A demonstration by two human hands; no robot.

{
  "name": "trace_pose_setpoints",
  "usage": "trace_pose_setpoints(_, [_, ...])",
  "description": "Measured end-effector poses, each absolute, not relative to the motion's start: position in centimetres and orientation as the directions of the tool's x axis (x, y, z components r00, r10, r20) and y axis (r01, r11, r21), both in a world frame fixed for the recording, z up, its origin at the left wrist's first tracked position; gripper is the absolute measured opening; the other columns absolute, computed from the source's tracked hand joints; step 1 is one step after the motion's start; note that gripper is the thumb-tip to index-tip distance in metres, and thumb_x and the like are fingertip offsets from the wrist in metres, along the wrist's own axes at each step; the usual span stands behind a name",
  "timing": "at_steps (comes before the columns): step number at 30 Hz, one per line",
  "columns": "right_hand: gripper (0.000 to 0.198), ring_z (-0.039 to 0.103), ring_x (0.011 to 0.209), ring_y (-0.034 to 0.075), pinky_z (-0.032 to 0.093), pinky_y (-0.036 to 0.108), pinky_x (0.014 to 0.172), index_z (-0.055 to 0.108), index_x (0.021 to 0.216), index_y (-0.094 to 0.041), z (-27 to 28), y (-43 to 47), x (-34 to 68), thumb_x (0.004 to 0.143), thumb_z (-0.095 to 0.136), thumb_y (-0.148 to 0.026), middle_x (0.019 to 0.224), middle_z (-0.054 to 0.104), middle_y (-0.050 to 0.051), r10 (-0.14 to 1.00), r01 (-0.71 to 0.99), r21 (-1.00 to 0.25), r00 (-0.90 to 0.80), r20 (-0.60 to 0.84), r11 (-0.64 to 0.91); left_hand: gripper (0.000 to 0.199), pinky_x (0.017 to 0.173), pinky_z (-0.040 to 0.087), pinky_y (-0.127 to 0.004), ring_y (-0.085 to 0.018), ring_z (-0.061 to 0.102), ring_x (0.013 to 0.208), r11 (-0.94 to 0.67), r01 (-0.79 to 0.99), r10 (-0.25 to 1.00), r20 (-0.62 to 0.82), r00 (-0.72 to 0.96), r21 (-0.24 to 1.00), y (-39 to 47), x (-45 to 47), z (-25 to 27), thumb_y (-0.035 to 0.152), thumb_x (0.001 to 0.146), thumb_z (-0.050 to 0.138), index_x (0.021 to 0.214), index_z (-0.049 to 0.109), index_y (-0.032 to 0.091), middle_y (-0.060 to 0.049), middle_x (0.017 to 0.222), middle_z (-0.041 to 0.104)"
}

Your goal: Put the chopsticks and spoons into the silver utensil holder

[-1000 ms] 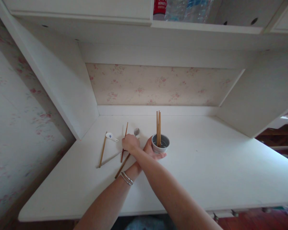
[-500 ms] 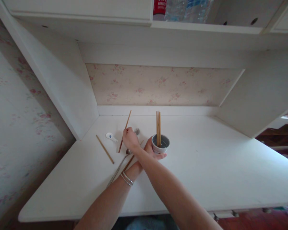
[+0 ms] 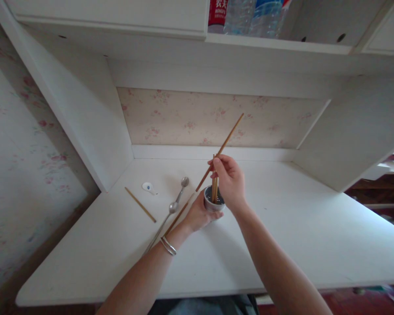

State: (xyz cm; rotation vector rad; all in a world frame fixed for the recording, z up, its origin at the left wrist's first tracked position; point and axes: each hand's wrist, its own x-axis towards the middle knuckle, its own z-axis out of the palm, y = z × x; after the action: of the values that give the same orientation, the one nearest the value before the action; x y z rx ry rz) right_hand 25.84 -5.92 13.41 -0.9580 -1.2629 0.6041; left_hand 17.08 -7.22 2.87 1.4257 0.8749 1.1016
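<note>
My left hand (image 3: 198,214) is wrapped round a small grey cup (image 3: 213,206) on the white desk. Several chopsticks (image 3: 214,188) stand upright in the cup. Above its rim, my right hand (image 3: 230,179) pinches another chopstick (image 3: 231,132), held at a slant with its darker end down to the left, outside the cup. Left of the cup lie two long metal spoons (image 3: 173,207), a brown chopstick (image 3: 176,218) partly behind my left wrist, a white spoon (image 3: 148,187) with a blue mark, and a lighter chopstick (image 3: 140,204).
The white desk (image 3: 282,232) has side panels left and right and a flowered back wall (image 3: 190,118). Overhead, a shelf (image 3: 282,45) holds plastic bottles (image 3: 238,17). The desk's front edge runs close to my body.
My right hand has lifted the chopstick off the desk and carried it right, over the cup, uncrossing from my left arm. My left hand still holds the cup.
</note>
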Motion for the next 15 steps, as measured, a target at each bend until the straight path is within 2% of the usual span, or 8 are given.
trace_pose_setpoints(5, [0.034, 0.063, 0.075, 0.016, 0.050, 0.026, 0.059, 0.062, 0.092, -0.016, 11.4, -4.6, 30.9, 0.079, 0.056, -0.047, 0.085, 0.068, 0.008, 0.816, 0.161, -0.901, 0.382, 0.433, 0.403, 0.072, 0.096, 0.043, -0.038, -0.021, 0.060, 0.104, -0.174, -0.151, 0.915, 0.217, 0.342, 0.973, -7.0, 17.3, 2.5, 0.015, 0.058, 0.080, 0.122, 0.048, 0.017, -0.011, 0.117, 0.062])
trace_pose_setpoints(12, [0.029, 0.062, 0.075, 0.017, 0.048, 0.031, 0.071, 0.066, 0.085, -0.017, 7.2, -3.9, 32.5, 0.079, 0.055, -0.044, 0.079, 0.068, 0.005, 0.853, 0.343, -0.897, 0.341, 0.395, 0.278, 0.071, 0.097, 0.042, -0.036, -0.021, 0.059, 0.107, -0.176, -0.183, 0.912, 0.230, 0.339, 0.967, -6.8, 17.6, 2.4, 0.012, 0.056, 0.080, 0.120, 0.049, 0.017, -0.010, 0.119, 0.062])
trace_pose_setpoints(15, [0.027, 0.062, 0.074, 0.017, 0.047, 0.030, 0.071, 0.067, 0.083, -0.018, 6.4, -4.0, 32.3, 0.078, 0.055, -0.042, 0.079, 0.069, 0.004, 0.882, 0.408, -0.888, 0.309, 0.355, 0.214, 0.072, 0.099, 0.041, -0.037, -0.022, 0.057, 0.111, -0.172, -0.217, 0.912, 0.238, 0.335, 0.961, -6.7, 17.7, 2.3, 0.012, 0.056, 0.080, 0.120, 0.048, 0.017, -0.010, 0.121, 0.061])
